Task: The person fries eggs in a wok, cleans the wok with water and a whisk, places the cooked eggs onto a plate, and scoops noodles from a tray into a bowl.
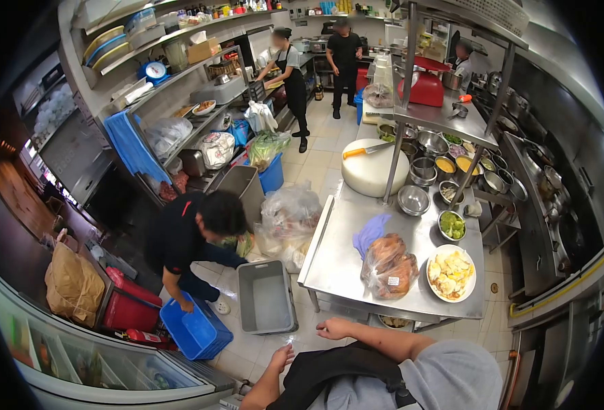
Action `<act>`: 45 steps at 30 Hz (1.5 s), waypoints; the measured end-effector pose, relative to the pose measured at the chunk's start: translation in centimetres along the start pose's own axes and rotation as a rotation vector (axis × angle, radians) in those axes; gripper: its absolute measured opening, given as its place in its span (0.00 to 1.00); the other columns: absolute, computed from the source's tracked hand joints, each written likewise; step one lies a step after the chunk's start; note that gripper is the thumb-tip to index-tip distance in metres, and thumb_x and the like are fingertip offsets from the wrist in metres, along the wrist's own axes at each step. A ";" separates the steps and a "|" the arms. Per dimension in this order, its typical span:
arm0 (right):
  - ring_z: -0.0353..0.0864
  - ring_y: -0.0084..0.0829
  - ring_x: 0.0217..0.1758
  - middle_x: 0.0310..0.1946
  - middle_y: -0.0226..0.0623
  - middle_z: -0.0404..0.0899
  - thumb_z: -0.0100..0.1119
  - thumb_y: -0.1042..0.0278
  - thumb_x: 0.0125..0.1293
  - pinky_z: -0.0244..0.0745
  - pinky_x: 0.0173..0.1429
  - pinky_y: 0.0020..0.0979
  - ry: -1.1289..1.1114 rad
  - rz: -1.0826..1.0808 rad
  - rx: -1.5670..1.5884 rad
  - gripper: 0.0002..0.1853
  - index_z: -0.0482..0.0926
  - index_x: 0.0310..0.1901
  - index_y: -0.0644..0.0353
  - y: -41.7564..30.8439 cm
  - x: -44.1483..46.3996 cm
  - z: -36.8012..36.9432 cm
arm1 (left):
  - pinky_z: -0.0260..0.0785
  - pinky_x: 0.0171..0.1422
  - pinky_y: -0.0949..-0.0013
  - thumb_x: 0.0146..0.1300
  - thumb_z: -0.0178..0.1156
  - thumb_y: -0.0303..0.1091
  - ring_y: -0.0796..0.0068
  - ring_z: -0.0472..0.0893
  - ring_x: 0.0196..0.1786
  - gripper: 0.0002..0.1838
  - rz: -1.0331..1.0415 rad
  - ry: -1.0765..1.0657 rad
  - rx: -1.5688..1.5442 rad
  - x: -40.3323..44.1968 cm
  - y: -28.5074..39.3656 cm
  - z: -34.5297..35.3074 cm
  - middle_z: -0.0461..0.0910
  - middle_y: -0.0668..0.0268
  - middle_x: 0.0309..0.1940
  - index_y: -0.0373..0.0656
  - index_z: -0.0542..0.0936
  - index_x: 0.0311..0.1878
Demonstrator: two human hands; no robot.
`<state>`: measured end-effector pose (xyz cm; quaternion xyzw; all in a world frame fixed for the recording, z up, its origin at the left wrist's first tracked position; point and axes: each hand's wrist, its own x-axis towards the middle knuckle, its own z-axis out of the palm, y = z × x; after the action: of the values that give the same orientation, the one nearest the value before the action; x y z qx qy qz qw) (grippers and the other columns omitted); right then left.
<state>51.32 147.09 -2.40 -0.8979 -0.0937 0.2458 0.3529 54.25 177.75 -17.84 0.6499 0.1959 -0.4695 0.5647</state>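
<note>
My left hand (281, 357) hangs in front of my body over the tiled floor (247, 355), fingers loosely bent and apart, holding nothing I can see. Just right of it, my right hand (334, 329) is held out below the corner of the steel table (329, 273), its fingers loose with nothing visible in them. Nearest to both hands stands a grey plastic bin (248, 301) on the floor. On the table lie a clear bag of roasted meat (389, 266), a crumpled purple cloth or bag (371, 234) and a white plate of cooked food (451, 273).
A bent-over person (179, 232) grips a blue crate (199, 331) at left. Clear plastic bags (290, 215) lie beyond the grey bin. An orange-handled knife (367, 150) rests on a round white block (373, 171). Several other people work farther back. Stoves (554, 225) line the right wall.
</note>
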 end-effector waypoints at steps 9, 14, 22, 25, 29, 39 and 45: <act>0.70 0.45 0.66 0.59 0.42 0.77 0.53 0.56 0.70 0.57 0.69 0.45 0.936 -0.296 -0.060 0.20 0.79 0.55 0.61 -3.2 -3.6 -3.4 | 0.53 0.78 0.54 0.72 0.39 0.68 0.64 0.63 0.75 0.40 0.420 -0.615 -0.599 -12.3 14.6 20.6 0.65 0.60 0.71 0.43 0.61 0.73; 0.72 0.44 0.62 0.56 0.42 0.78 0.57 0.56 0.67 0.60 0.66 0.44 1.103 -0.205 -0.114 0.19 0.80 0.52 0.61 -1.1 -4.4 -7.5 | 0.46 0.81 0.57 0.71 0.31 0.72 0.66 0.59 0.77 0.45 0.510 -0.638 -0.699 -13.7 17.8 25.4 0.59 0.62 0.75 0.45 0.52 0.78; 0.74 0.44 0.60 0.53 0.44 0.79 0.63 0.63 0.63 0.64 0.64 0.45 1.245 -0.176 -0.112 0.16 0.80 0.49 0.63 1.6 -7.1 -12.6 | 0.49 0.77 0.48 0.70 0.34 0.73 0.55 0.61 0.75 0.42 0.604 -0.643 -0.566 -15.2 17.4 28.7 0.49 0.62 0.79 0.61 0.46 0.80; 0.75 0.45 0.59 0.52 0.44 0.80 0.62 0.65 0.63 0.66 0.63 0.44 1.256 -0.171 -0.085 0.15 0.80 0.49 0.63 2.9 -8.5 -13.3 | 0.59 0.72 0.49 0.73 0.36 0.69 0.52 0.72 0.69 0.41 0.691 -0.578 -0.345 -13.1 16.7 27.5 0.47 0.60 0.80 0.58 0.44 0.80; 0.77 0.47 0.57 0.50 0.45 0.81 0.62 0.67 0.62 0.68 0.63 0.43 1.234 -0.195 -0.029 0.15 0.80 0.49 0.64 4.0 -11.1 -12.7 | 0.72 0.61 0.60 0.73 0.53 0.55 0.58 0.81 0.58 0.35 0.732 -0.097 0.380 -9.7 13.9 24.4 0.67 0.54 0.70 0.47 0.58 0.75; 0.83 0.45 0.46 0.43 0.48 0.83 0.63 0.69 0.62 0.77 0.50 0.38 1.097 -0.150 0.094 0.14 0.81 0.48 0.65 6.2 -15.3 -9.8 | 0.77 0.50 0.56 0.69 0.53 0.47 0.58 0.85 0.47 0.21 0.466 -0.115 1.060 -4.6 -9.6 2.9 0.84 0.51 0.46 0.49 0.81 0.59; 0.85 0.42 0.43 0.42 0.48 0.84 0.61 0.66 0.64 0.78 0.49 0.38 0.958 -0.133 0.202 0.14 0.81 0.48 0.64 6.3 -13.9 -8.7 | 0.78 0.39 0.57 0.68 0.58 0.45 0.61 0.86 0.39 0.21 0.102 0.029 0.844 -6.3 -9.5 3.0 0.83 0.54 0.43 0.42 0.80 0.58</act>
<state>43.75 132.58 4.06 -0.8634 0.0460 -0.2097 0.4566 42.57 179.47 -17.55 0.8395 -0.0379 -0.4706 0.2690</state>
